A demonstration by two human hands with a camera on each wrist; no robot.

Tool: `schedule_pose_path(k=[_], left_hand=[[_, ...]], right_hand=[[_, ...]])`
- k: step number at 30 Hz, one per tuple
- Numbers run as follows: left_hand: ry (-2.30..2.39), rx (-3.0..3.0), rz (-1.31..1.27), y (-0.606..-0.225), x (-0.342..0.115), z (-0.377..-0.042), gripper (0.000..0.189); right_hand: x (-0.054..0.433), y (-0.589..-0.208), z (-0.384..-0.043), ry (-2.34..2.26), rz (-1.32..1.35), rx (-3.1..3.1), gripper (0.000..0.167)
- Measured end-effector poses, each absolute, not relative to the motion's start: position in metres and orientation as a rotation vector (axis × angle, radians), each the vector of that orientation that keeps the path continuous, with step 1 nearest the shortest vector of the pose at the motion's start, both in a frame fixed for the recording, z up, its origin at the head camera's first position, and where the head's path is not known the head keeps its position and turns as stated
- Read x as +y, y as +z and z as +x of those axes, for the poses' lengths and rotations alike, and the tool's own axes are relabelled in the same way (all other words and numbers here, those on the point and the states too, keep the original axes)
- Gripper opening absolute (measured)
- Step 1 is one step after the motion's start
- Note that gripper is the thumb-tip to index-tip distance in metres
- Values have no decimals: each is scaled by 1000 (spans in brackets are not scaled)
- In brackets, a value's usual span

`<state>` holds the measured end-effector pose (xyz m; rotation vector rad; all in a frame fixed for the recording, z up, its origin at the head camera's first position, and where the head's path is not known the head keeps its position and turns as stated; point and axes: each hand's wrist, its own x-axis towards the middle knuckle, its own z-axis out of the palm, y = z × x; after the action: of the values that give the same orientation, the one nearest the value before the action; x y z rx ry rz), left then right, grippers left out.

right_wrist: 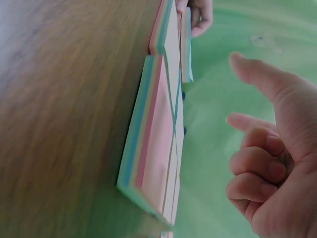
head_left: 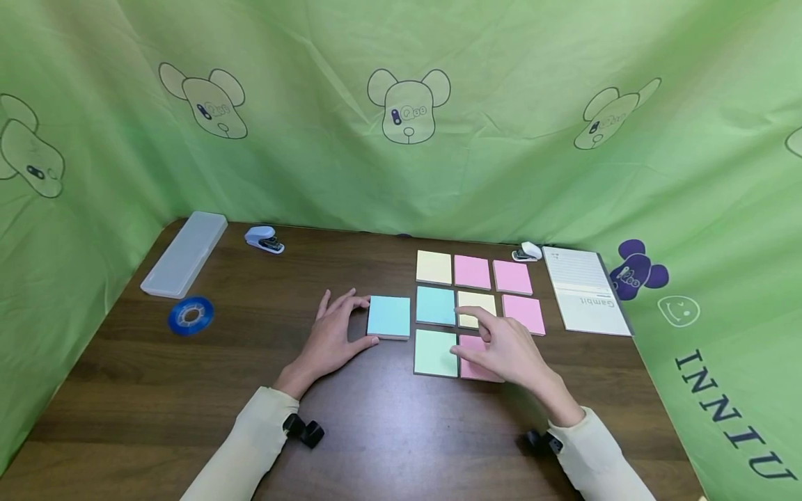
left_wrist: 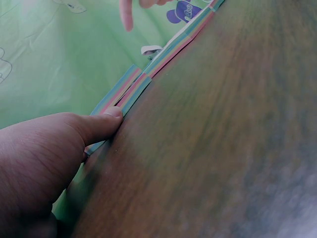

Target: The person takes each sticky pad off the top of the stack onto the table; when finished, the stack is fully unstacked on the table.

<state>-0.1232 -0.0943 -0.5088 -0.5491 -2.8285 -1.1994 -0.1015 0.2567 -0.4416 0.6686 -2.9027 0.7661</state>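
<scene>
In the head view my left hand (head_left: pixel 332 341) holds a blue-topped sticky note pad (head_left: pixel 388 316) at its left side, thumb at the front corner and index finger at the back. The left wrist view shows my thumb (left_wrist: pixel 111 116) against the pad's layered coloured edge. Above the front pads is my right hand (head_left: pixel 507 348), thumb and index finger spread, the other fingers curled, nothing held. Below it lie a mint pad (head_left: pixel 435 353) and a partly covered pink-topped pad (head_left: pixel 479 369). Behind these are another blue pad (head_left: pixel 435 306) and a yellow pad (head_left: pixel 466 299).
More pads, including a yellow one (head_left: pixel 434 268) and a pink one (head_left: pixel 512 277), lie in rows. A notebook (head_left: pixel 585 292) and white stapler (head_left: pixel 528 252) are at right. At left are a long translucent case (head_left: pixel 186 254), blue tape roll (head_left: pixel 191 316) and another stapler (head_left: pixel 264 239).
</scene>
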Motion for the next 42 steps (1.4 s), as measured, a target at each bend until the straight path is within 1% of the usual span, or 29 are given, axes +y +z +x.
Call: schedule_pose_path(k=[17, 26, 32, 42], left_hand=[[-1192, -2843, -545, -508, -94, -124, 67], [-1194, -2843, -544, -509, -94, -125, 67], [-1190, -2830, -562, -508, -95, -124, 66], [-1195, -2839, -549, -509, -95, -125, 65]], right_hand=[[206, -429, -126, 671, 696, -2959, 68], [185, -425, -139, 611, 766, -2995, 77], [175, -433, -148, 579, 768, -3095, 84], [167, -449, -158, 688, 754, -3165, 96]])
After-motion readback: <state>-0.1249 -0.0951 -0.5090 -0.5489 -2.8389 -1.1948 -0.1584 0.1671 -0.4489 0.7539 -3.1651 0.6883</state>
